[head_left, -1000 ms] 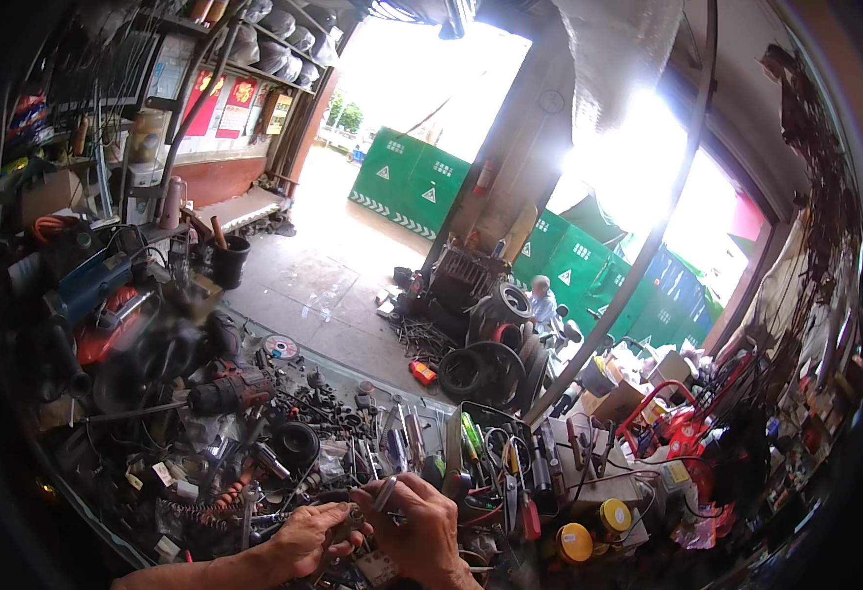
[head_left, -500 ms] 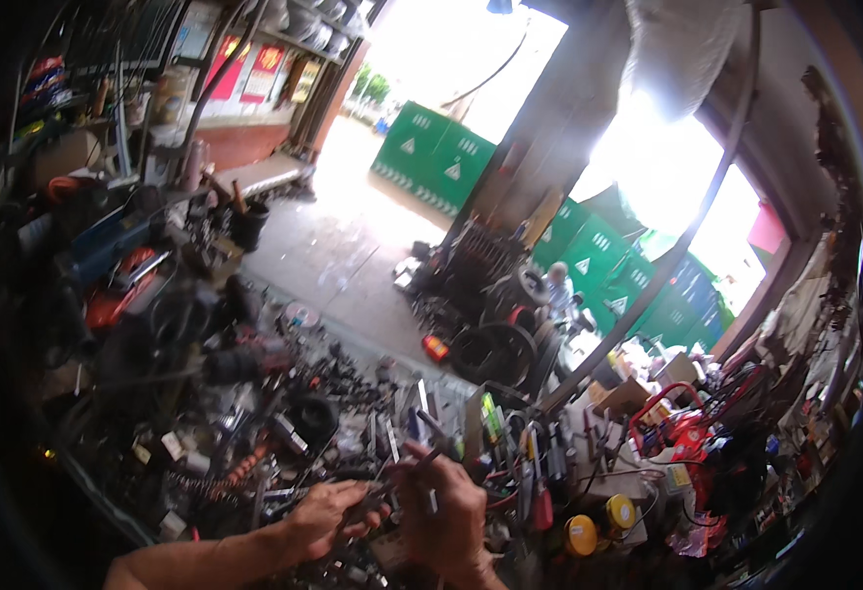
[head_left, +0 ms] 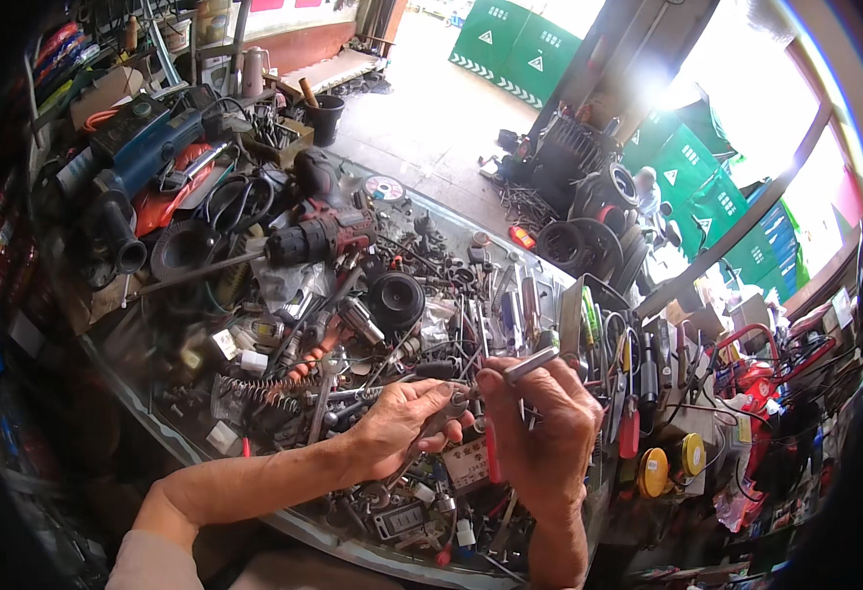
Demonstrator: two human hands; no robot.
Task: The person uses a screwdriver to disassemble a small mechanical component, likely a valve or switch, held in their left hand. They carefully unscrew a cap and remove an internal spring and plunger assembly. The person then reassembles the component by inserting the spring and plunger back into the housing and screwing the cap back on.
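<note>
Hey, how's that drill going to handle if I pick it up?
The drill is probably heavy for its size, given its bulky body and thick chuck. The long bit may make it awkward to swing and could catch on surrounding clutter.

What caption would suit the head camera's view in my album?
Above a cluttered bench, the right hand grips a metal rod close beside the left hand.

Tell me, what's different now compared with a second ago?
The view has swung down and left, showing more of the bench. The silver rod in the right hand leans further right. Nothing is visibly taken up or let go: the left hand still holds a small metal part. The drill stays put.
</note>
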